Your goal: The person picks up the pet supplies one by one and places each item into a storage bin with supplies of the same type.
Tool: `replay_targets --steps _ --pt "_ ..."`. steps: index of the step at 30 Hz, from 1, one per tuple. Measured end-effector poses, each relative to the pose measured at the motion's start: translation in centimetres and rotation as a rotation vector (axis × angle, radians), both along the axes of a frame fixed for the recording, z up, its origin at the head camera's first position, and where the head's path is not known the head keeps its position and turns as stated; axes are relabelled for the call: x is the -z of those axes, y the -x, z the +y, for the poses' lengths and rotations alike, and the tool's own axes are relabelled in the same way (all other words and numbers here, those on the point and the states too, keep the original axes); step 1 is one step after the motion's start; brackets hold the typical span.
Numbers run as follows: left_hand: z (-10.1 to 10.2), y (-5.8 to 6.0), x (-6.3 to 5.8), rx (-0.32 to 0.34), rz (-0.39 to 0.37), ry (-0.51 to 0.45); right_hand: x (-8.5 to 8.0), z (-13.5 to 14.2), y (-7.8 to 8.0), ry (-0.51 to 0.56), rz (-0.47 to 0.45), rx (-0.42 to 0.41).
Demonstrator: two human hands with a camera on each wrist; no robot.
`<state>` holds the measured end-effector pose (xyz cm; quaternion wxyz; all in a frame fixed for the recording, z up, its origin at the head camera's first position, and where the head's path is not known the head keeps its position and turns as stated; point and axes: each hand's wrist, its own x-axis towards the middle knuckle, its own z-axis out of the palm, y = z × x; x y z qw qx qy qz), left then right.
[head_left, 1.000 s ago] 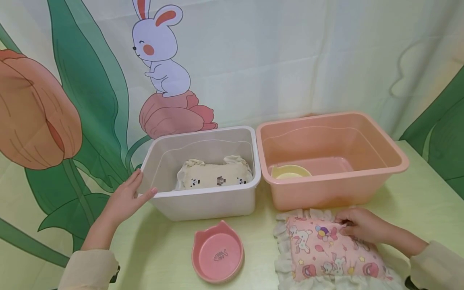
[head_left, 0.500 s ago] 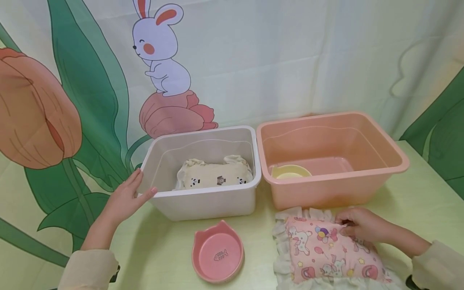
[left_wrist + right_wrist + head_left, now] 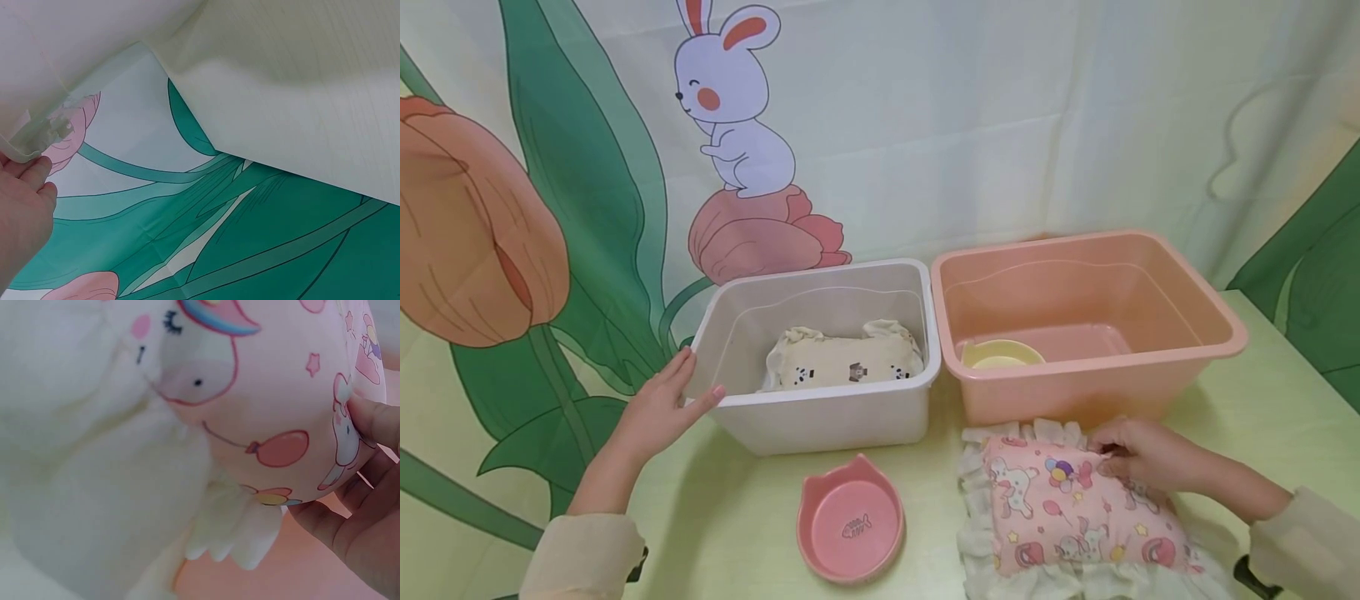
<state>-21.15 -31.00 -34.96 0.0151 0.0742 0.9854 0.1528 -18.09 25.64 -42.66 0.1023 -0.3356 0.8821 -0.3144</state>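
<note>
My right hand (image 3: pixel 1150 455) grips the far edge of a small pink pillow (image 3: pixel 1052 508) with white ruffles and printed unicorns and balloons. In the right wrist view, the thumb presses the pillow's (image 3: pixel 281 394) printed face and the other fingers are behind it. My left hand (image 3: pixel 658 408) rests on the near left corner of a white plastic bin (image 3: pixel 827 417), fingers fairly straight against the rim. A cream pillow (image 3: pixel 827 362) with animal prints lies inside that bin. Between the hands, a pink cat-eared bowl (image 3: pixel 850 533) with a fishbone print sits on the table.
A peach plastic bin (image 3: pixel 1075 392) stands to the right of the white one, their rims touching or nearly so. It contains a pale yellow bowl (image 3: pixel 1000 354). The light green table (image 3: pixel 730 533) meets a printed curtain (image 3: pixel 925 125) behind the bins.
The right hand and the pink pillow have shifted slightly up and left, toward the peach bin. My left hand has stayed on the white bin, and the pink bowl has not moved.
</note>
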Motion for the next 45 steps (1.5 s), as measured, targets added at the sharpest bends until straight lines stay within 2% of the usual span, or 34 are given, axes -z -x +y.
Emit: replay_targets --steps 8,12,19,26,45 --pt "0.0 0.0 0.0 0.0 -0.008 0.001 -0.6 -0.3 0.0 -0.029 0.066 0.009" --pt "0.0 0.1 0.0 0.002 -0.007 0.007 -0.8 -0.5 0.0 -0.016 0.096 0.0" --pt "-0.1 0.1 0.1 0.002 -0.007 0.008 -1.5 -0.8 -0.1 0.02 0.096 -0.018" --pt "-0.2 0.1 0.1 -0.006 -0.015 0.003 -2.0 -1.1 -0.1 0.018 0.162 -0.041" --pt "-0.3 0.2 0.2 -0.008 -0.014 -0.012 -3.7 -1.9 -0.4 -0.017 0.103 -0.044"
